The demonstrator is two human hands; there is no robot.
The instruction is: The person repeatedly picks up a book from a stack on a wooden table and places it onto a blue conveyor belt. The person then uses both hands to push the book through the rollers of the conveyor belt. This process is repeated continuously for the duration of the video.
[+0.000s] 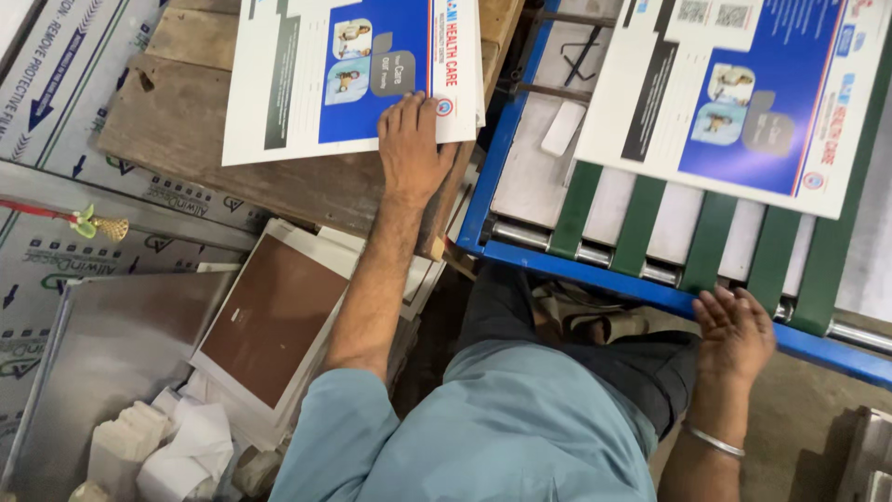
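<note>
The left hand (pixel 411 139) is lying flat, fingers together, on the stack of printed sheets (pixel 348 74) on the wooden counter (pixel 186 130), while the right hand (pixel 734 333) is resting open-fingered on the blue conveyor frame (pixel 595 274) — a careless pull is risking a sliding, fanning stack.

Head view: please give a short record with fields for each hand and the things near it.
left hand: left hand lies flat on the stack of white and blue printed card sheets
support: worn wooden board
right hand: right hand, open, at the blue metal machine frame
machine: green conveyor belts carry another printed card sheet
</note>
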